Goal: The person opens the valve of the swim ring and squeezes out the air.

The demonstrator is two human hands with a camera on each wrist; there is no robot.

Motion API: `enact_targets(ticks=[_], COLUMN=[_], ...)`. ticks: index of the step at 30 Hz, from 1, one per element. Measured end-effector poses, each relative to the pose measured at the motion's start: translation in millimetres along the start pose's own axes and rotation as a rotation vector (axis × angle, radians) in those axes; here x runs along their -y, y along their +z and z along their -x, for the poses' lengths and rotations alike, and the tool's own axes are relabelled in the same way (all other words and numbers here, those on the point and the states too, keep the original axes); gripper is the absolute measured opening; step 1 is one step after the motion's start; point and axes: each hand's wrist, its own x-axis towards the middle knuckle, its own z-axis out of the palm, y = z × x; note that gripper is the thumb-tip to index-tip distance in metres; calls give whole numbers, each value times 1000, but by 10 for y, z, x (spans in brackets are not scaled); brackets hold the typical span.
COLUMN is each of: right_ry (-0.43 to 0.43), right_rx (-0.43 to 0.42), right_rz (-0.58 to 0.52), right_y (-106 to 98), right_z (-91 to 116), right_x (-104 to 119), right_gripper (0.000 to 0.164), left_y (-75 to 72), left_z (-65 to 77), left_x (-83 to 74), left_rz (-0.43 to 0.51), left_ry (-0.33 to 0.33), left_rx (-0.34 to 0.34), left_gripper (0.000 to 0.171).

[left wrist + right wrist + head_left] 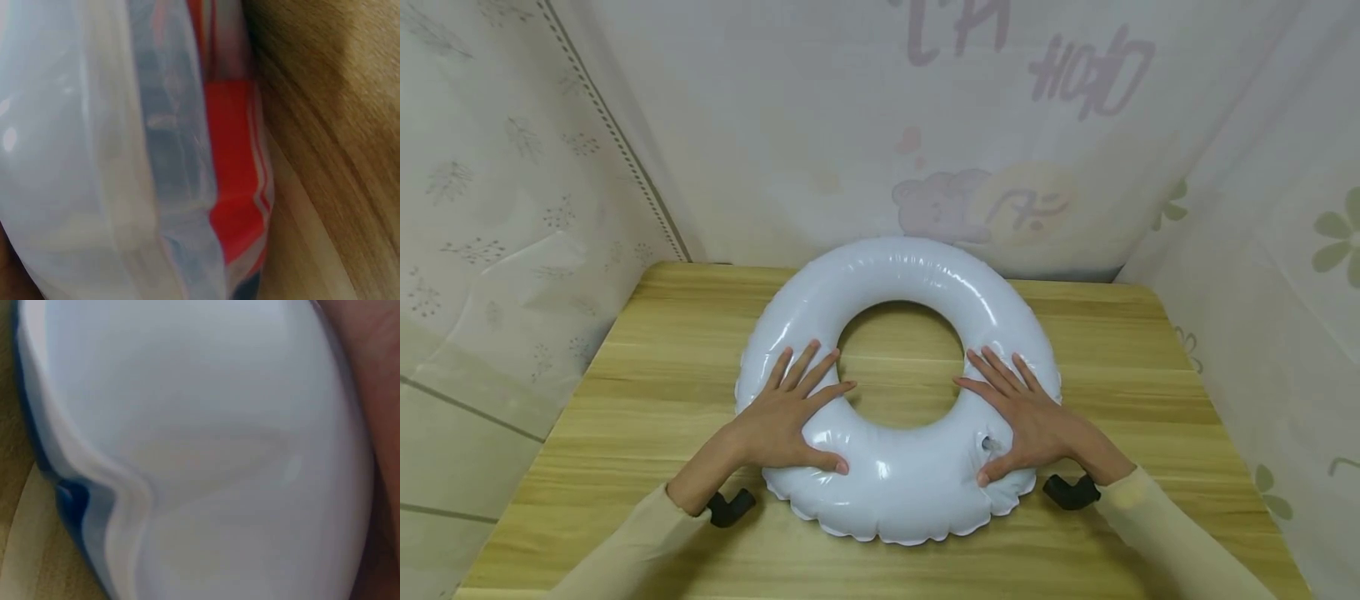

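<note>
A white inflatable swim ring (pixel 898 492) lies flat on the wooden table, puffed out, with a wavy seam along its outer edge. My left hand (pixel 786 421) rests on the ring's left side, fingers spread and thumb pointing toward the front part. On the right side my right hand (pixel 1026 417) presses down with spread fingers, its thumb beside a small clear valve (pixel 990 444). Red patches (pixel 234 162) show on the underside past the seam in the left wrist view. In the right wrist view, a blue edge (pixel 72 503) shows under the creased seam.
The wood-grain table (pixel 647 383) extends around the ring. Patterned cloth (pixel 775 125) hangs behind it and along both sides. Black wrist mounts (pixel 730 507) sit below the hands, next to the pale sleeves.
</note>
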Motion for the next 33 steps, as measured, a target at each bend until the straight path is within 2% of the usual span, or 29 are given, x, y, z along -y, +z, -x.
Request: enact_targets(ticks=[14,23,33], right_ry=[-6,0,-5], right_rx=[-46,-70,-108], right_rz=[74,151,163], right_y=[56,107,132], right_z=[9,18,35], right_x=[13,23,59], right_gripper=[128,127,125], left_y=[14,34,55], left_z=[10,23,32], left_x=[9,7,-4], left_rz=[-48,-46,-38], left_ry=[17,13,5], left_rx=[-3,-8,-6], left_gripper=[108,108,108])
